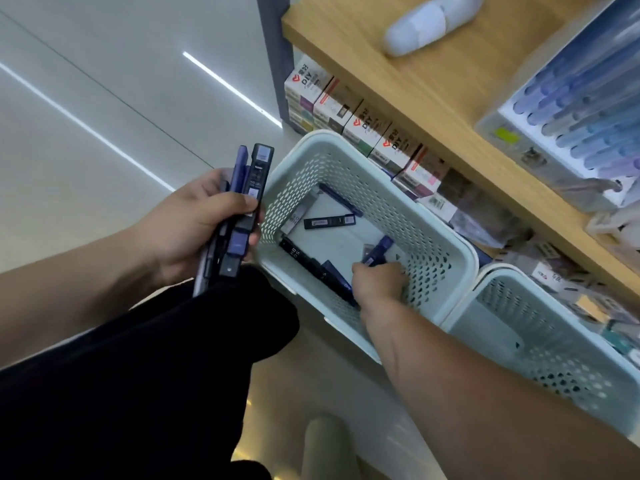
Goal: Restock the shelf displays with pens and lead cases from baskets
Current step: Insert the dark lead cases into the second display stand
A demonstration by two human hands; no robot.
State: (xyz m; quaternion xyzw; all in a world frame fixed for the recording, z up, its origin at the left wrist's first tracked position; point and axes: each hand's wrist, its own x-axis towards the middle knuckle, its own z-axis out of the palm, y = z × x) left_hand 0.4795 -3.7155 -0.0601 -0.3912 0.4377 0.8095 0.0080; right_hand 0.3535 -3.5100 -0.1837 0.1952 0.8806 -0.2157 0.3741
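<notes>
With our left grip (194,225) wrapped round a crowded bundle (247,202) and our right grip (379,282) seemingly pinching a blue pen (378,251) in the basket (346,174), adding more may spill it.

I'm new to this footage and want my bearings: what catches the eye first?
The left hand, mid-left, grips a bundle of dark pens and lead cases. The right hand reaches into the pale green perforated plastic basket at centre, pinching a small blue case, below the light wooden shelf.

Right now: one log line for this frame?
left hand: grips pens and lead cases | right hand: grips blue item in basket | phase: gathering stock
</notes>
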